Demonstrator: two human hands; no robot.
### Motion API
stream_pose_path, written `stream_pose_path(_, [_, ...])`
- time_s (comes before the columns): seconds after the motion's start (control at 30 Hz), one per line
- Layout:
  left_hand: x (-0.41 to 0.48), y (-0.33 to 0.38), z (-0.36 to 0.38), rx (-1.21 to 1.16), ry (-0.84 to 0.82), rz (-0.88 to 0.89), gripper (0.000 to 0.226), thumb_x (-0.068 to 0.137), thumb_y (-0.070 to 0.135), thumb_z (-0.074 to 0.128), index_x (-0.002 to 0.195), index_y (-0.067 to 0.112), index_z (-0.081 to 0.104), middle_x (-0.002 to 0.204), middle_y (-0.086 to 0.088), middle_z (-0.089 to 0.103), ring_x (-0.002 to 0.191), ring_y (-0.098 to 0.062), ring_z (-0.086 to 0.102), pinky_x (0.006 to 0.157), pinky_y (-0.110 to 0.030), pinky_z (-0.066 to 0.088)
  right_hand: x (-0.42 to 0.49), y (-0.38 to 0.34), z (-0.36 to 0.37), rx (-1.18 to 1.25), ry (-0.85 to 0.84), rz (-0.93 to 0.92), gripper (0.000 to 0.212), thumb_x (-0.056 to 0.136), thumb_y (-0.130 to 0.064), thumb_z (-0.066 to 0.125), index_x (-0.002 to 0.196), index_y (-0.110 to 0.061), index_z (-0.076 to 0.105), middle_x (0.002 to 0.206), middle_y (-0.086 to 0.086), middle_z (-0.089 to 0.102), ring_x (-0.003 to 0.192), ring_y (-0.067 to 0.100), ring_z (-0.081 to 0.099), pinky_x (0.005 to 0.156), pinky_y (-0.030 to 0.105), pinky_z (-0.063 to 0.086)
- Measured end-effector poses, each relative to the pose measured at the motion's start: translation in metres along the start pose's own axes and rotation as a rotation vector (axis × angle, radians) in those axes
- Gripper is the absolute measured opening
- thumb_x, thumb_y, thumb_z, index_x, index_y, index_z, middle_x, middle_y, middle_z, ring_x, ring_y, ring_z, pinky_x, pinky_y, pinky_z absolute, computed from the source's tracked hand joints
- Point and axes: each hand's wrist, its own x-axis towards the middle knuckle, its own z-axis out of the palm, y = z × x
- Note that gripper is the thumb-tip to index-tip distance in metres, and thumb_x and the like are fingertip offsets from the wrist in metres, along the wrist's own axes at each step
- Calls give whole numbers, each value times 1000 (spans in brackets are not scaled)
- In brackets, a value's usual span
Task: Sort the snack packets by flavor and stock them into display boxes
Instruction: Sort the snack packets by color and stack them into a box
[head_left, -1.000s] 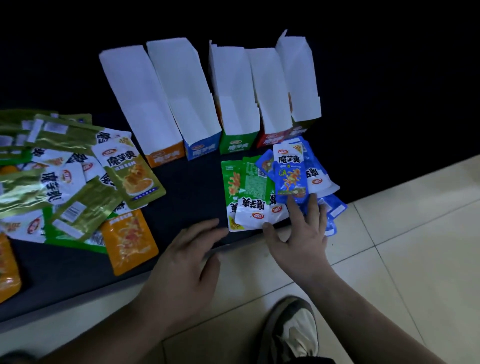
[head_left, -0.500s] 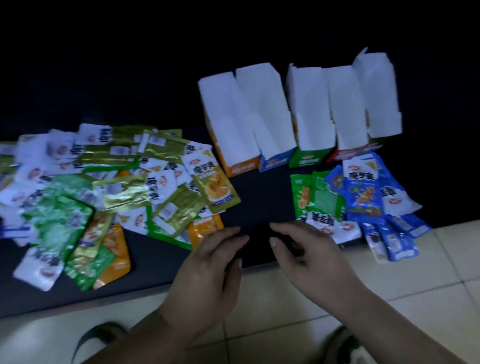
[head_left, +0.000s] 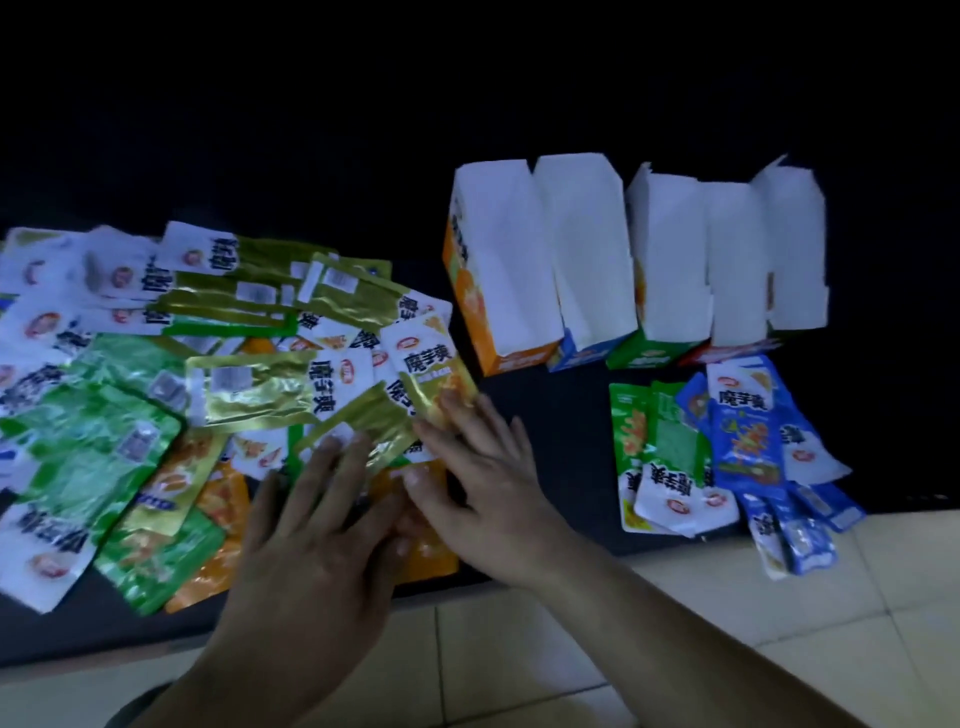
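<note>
Five display boxes (head_left: 670, 260) stand right of the unsorted packet pile (head_left: 156, 395), where our left hand (head_left: 317, 530) and right hand (head_left: 488, 483) lie flat-fingered, gripping nothing. We judge sorting underway; next we pinch one flavour free.

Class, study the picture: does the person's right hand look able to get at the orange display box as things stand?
Probably yes. The right hand lies flat on the packets just in front of the orange display box, and only bare dark table shows between them; nothing stands in the way.
</note>
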Motion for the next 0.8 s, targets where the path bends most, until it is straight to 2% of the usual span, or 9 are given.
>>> stream_pose_path(0.13, [-1,-4,-6,1,-19,-10,52,101,55,34,147,41,54,170,-3,26,156,-35,25,115,-66,30,2,15,-8,312,23,39,40,107,-43,48,146,-49,47,155,-41,26,151,-11,-8,124,35,-16])
stream_pose_path(0.27, [-5,-13,-11,37,-35,-38,50,102,54,31,148,46,49,171,2,22,158,-30,20,117,-66,29,4,25,-6,437,31,22,40,105,-26,57,137,-51,55,145,-43,42,150,-15,3,127,38,-12])
stream_pose_path(0.33, [-8,-18,-12,53,-32,-58,50,102,53,31,149,46,48,171,3,22,158,-30,20,117,-68,30,3,28,-6,455,13,7,45,105,-21,57,138,-51,54,147,-42,41,150,-15,2,127,39,-13])
stream_pose_path(0.47, [-13,-28,-14,47,-16,-148,51,98,48,36,144,41,57,168,-6,30,154,-38,27,115,-69,32,-3,28,-4,382,13,-79,54,106,-14,53,143,-52,48,159,-37,26,152,-10,-4,127,37,-13])
stream_pose_path(0.57, [-6,-22,-16,28,73,-173,53,88,42,41,130,28,69,162,-16,37,148,-48,31,113,-72,30,-13,21,-8,437,226,-59,48,105,-15,53,145,-43,52,160,-31,31,154,-4,12,127,22,11])
stream_pose_path(0.6, [-1,-14,-17,-2,121,-138,53,86,39,42,128,22,70,161,-19,37,148,-50,30,113,-73,29,-18,23,-14,423,334,-29,45,105,-17,54,144,-38,55,159,-26,36,153,-1,20,125,22,21])
stream_pose_path(0.67, [13,9,-17,-92,187,-17,50,89,32,43,130,15,67,164,-18,34,150,-48,28,112,-72,33,-27,39,-30,230,554,31,42,101,-23,56,143,-24,60,156,-10,46,150,9,33,122,32,32])
stream_pose_path(0.73, [25,38,-15,-191,174,88,44,94,30,49,133,17,66,168,-11,28,154,-40,25,112,-67,39,-38,64,-50,-47,657,145,48,96,-30,53,142,-16,60,155,4,49,150,24,34,123,48,30])
stream_pose_path(0.8, [31,66,-10,-262,141,165,42,95,32,53,134,21,66,170,-5,25,156,-34,23,112,-61,41,-52,88,-66,-239,620,344,56,94,-38,46,143,-15,58,155,6,49,152,33,28,125,56,18])
